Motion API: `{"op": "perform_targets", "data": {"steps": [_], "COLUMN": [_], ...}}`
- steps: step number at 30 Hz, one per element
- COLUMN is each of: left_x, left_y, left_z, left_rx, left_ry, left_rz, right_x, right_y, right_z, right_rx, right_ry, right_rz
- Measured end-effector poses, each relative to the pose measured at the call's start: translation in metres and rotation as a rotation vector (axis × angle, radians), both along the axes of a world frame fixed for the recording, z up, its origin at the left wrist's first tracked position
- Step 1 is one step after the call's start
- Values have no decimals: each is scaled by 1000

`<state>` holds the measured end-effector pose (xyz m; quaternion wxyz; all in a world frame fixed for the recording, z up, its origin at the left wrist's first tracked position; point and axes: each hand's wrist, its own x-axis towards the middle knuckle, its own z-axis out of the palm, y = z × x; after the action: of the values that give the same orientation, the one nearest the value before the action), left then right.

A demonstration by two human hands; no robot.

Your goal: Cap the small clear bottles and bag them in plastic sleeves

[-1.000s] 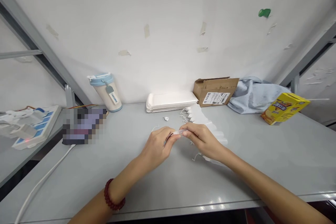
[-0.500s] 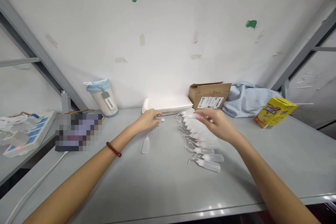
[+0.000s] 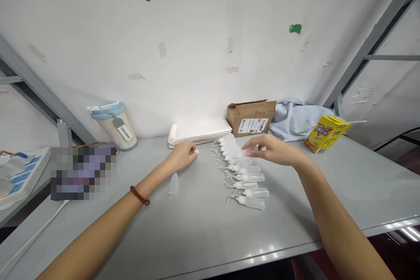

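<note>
My left hand is closed in a pinch, with a small white cap at its fingertips. Just below its wrist lies a single clear squeeze bottle on the grey table; the top end points up toward the hand. A row of similar squeeze bottles lies right of centre, with white caps and thin strings trailing left. My right hand hovers at the right side of the row's far part, its thumb and fingers apart and nothing visible between them. Whether its fingertips touch a bottle I cannot tell.
At the back stand a white stack of flat packs, a cardboard box, a pale blue cloth and a yellow carton. A tumbler, a blurred phone with its cable and a power strip are on the left.
My left hand has drawn slightly nearer with the cap, and the lone bottle's string is now hidden. My right hand has moved back right from the bottles. The whole view has shifted slightly.
</note>
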<state>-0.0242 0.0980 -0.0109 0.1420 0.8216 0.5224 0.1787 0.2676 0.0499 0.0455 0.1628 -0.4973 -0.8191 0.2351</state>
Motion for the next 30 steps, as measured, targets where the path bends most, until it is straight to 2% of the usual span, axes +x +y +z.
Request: {"op": "perform_targets", "data": {"steps": [4,9,14,19,25,30], "left_x": [-5,-16,-22,-30,-42,-43], "left_y": [-33,-57,-60,-63,-61,-62], "left_z": [5,4,13,23,25,26], "left_rx": [4,0,53,88,108,101], "left_ry": [-79,-180,-270,-292,-285,-261], "left_rz": [60,180,265,295,354,356], "right_x": [0,-1,1,2,-1,-8], "right_y": [-4,-2,2,4,2,-7], "right_z": [4,-5,-14,-16,-15,-8], "right_rx": [-101,-94,-95,-117,-112,-38], "right_ry": [-75,-186,-215,-228,-193,-134], "right_rz": [31,16,-38,-7,-9,-65]}}
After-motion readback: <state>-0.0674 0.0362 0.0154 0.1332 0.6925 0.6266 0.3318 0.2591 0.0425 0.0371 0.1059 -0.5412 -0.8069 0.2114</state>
